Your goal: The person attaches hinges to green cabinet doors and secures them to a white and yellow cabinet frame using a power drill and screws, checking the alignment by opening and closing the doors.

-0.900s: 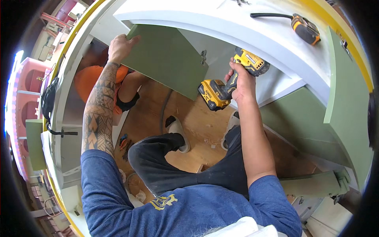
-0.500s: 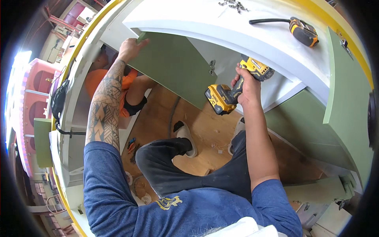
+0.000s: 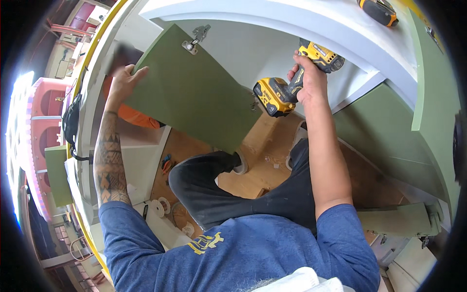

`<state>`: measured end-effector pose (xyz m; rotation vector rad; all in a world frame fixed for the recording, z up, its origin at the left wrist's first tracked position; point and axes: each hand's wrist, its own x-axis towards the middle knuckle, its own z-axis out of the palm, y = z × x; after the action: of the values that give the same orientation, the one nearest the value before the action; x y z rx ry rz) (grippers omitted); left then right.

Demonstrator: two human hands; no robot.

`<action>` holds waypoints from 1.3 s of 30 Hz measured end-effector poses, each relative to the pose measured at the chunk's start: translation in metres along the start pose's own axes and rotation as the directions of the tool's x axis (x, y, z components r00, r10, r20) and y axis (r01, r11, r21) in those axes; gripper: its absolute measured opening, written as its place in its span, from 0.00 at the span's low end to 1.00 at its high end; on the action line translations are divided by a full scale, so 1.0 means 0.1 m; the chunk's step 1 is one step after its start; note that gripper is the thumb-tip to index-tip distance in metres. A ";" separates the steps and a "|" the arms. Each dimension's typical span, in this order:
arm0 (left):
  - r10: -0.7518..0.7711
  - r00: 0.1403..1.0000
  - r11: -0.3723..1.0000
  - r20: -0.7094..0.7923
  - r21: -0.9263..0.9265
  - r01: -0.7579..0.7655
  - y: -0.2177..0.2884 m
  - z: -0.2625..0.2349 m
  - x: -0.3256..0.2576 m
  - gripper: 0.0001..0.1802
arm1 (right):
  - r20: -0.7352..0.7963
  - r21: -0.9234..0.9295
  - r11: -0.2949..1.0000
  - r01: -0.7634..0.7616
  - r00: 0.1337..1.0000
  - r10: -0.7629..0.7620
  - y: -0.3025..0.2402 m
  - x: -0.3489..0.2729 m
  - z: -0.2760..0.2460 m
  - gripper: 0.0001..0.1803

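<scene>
My left hand [image 3: 124,87] is closed on the outer edge of a green cabinet door [image 3: 194,102], which hangs tilted in front of the white cabinet opening. A metal hinge [image 3: 191,46] sticks out at the door's upper edge, and a second hinge [image 3: 253,105] shows partly at its right side. In my right hand [image 3: 311,80] is a yellow and black cordless drill [image 3: 277,96], gripped by its handle. Its head lies just below the white countertop edge [image 3: 272,41], inside the opening; the tip cannot be made out.
A tape measure [image 3: 379,10] lies on the countertop. Another green door [image 3: 435,73] stands at the right. Behind the held door, at the left, is a person in orange [image 3: 138,116], mostly hidden. A spool [image 3: 158,208] and pliers [image 3: 167,164] lie on the wooden floor [image 3: 243,187].
My left hand has drawn the door left and toward me, baring its upper hinge. The drill stays in my right hand near the opening. The door and shelf now hide more of the person in orange.
</scene>
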<state>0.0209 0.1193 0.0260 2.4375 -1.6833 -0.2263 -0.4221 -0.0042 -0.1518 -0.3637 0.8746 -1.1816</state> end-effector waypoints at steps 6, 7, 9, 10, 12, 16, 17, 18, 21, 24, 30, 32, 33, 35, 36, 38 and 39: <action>0.017 0.997 0.998 -0.080 -0.058 -0.022 -0.29 -0.09 -0.33 0.23 | 0.002 -0.002 1.000 0.015 1.000 -0.015 0.07 0.07 -0.04 0.11; 0.048 0.994 0.990 -0.099 -0.126 -0.060 -0.31 -0.08 -0.37 0.22 | 0.009 -0.026 0.999 0.024 1.000 -0.024 0.08 0.07 -0.05 0.11; 0.074 0.991 0.977 -0.107 -0.193 -0.094 -0.29 -0.11 -0.41 0.20 | 0.030 -0.021 1.000 0.011 1.000 -0.010 0.10 0.14 -0.06 0.09; 0.106 0.983 0.957 -0.149 -0.253 -0.142 -0.25 -0.12 -0.42 0.19 | 0.031 -0.003 1.000 -0.001 1.000 0.002 0.09 0.15 -0.03 0.07; 0.092 0.985 0.985 -0.144 -0.131 -0.111 -0.17 -0.17 -0.48 0.18 | 0.008 -0.004 1.000 -0.008 1.000 0.008 0.11 0.14 -0.02 0.07; 0.098 0.976 0.980 -0.195 0.191 -0.060 -0.14 -0.07 -0.73 0.20 | 0.014 -0.015 1.000 -0.001 1.000 0.002 0.07 0.20 -0.05 0.11; 0.096 0.977 0.980 -0.191 0.189 -0.059 -0.15 -0.03 -0.80 0.20 | 0.049 -0.004 1.000 -0.011 0.999 0.011 0.07 0.22 -0.07 0.11; 0.096 0.970 0.984 -0.222 0.167 -0.059 -0.19 0.04 -0.89 0.21 | 0.047 -0.010 1.000 -0.015 0.999 0.016 0.08 0.21 -0.07 0.11; 0.123 0.955 0.986 -0.270 0.142 -0.087 -0.29 0.25 -1.16 0.22 | -0.078 -0.072 0.993 -0.094 0.993 0.089 0.04 0.12 0.03 0.07; 0.133 0.949 0.989 -0.286 0.096 -0.110 -0.31 0.43 -1.41 0.19 | -0.072 -0.113 0.988 -0.105 0.993 0.098 0.02 0.10 0.05 0.06; 0.143 0.936 0.981 -0.322 0.173 -0.090 -0.26 0.66 -1.78 0.17 | -0.049 -0.108 0.989 -0.101 0.994 0.096 0.01 0.09 0.15 0.05; 0.189 0.919 0.976 -0.347 0.170 -0.136 -0.32 0.71 -1.89 0.16 | 0.021 -0.107 0.993 -0.047 0.999 0.049 0.03 0.16 0.09 0.09; 0.152 0.931 0.983 -0.332 0.151 -0.107 -0.32 0.72 -1.95 0.16 | 0.087 -0.103 0.995 0.000 0.996 0.009 0.05 0.18 0.06 0.12; 0.089 0.949 0.993 -0.302 0.106 -0.059 -0.30 0.72 -2.08 0.16 | 0.088 -0.120 0.992 -0.028 0.995 0.039 0.07 0.22 -0.02 0.12; 0.086 0.949 0.993 -0.302 0.103 -0.058 -0.30 0.71 -2.13 0.16 | 0.078 -0.138 0.989 -0.052 0.995 0.064 0.05 0.22 -0.02 0.13; 0.126 0.948 0.984 -0.292 0.157 -0.082 -0.32 0.69 -2.25 0.16 | 0.075 -0.152 0.987 -0.045 0.996 0.057 0.06 0.24 -0.04 0.15; 0.125 0.950 0.982 -0.287 0.175 -0.076 -0.38 0.68 -2.35 0.15 | 0.074 -0.150 0.987 -0.058 0.995 0.070 0.07 0.23 -0.01 0.15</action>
<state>-0.0421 0.3483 -0.0426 2.3382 -1.7398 0.2891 -0.4161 -0.0225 -0.1666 -0.4961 0.9014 -1.0392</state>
